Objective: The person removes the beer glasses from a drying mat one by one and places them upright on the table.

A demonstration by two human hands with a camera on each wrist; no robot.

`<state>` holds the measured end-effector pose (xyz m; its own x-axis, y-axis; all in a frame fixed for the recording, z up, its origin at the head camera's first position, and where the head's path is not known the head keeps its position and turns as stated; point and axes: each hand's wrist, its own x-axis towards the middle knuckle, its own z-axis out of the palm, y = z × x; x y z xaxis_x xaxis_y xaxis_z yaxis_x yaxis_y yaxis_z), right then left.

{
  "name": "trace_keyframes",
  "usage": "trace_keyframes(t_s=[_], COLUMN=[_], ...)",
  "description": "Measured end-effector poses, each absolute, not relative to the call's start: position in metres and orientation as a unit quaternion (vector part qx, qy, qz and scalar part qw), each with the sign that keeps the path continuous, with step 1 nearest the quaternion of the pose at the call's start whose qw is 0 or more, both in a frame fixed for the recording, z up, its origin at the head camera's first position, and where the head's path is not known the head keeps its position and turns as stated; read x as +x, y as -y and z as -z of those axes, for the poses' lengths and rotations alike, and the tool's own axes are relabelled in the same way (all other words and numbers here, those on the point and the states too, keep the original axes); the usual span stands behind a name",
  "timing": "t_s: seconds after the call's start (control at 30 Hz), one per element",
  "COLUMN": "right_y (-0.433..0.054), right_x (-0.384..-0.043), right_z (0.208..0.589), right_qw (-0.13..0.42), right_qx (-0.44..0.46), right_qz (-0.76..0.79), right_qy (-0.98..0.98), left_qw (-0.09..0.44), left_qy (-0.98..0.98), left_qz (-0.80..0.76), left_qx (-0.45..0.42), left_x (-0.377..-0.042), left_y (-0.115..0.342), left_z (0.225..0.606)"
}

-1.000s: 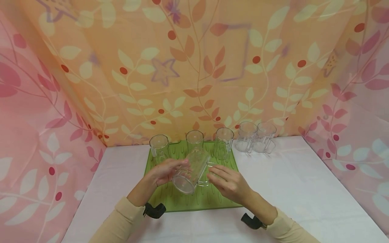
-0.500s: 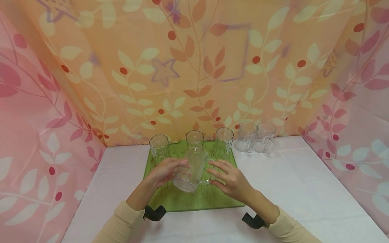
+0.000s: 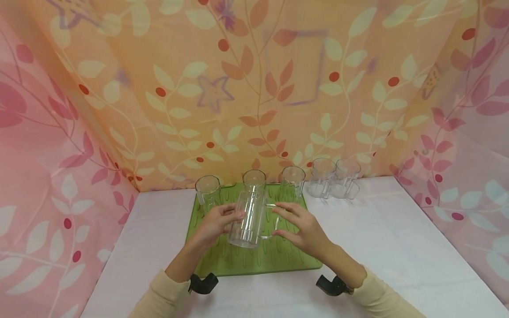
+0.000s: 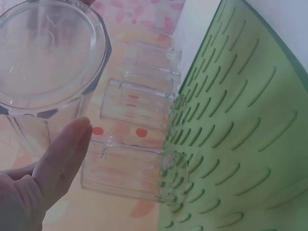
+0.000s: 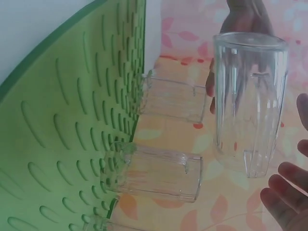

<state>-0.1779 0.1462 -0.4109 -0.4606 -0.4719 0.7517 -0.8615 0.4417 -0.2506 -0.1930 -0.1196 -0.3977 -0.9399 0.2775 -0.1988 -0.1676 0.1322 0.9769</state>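
Mug [image 3: 248,223] between hands [image 3: 215,224] [image 3: 306,232], base marks [image 4: 54,20] illegible

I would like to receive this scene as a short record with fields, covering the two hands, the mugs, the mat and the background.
Left hand: grips the body of a clear mug
Right hand: fingers spread at the mug's handle; contact unclear
Held mug: tilted, raised above the mat
Green mat: carries left mug, middle mug and right mug along its back
Off the mat: two more mugs, side by side at right
Table: white surface
Background: leaf-patterned cloth
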Motion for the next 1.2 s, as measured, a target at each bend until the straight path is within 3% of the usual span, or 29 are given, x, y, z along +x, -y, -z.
trace_keyframes(t_s=[0.37,0.77,1.2], right_y=[-0.148,-0.152,-0.154], right_x=[-0.182,-0.185,-0.186], right_z=[0.408,0.405,0.403], right_qw=[0.295,0.249,0.144], right_qx=[0.385,0.346,0.296], right_qz=[-0.378,-0.426,-0.507], right_qy=[0.789,0.798,0.796], left_qw=[0.091,0.017,-0.060], left_qy=[-0.738,-0.761,-0.766], left_qz=[-0.667,-0.644,-0.628], left_qx=[0.049,0.073,0.119], left_x=[-0.179,-0.171,-0.162], left_y=[0.114,0.111,0.105], left_z=[0.404,0.416,0.425])
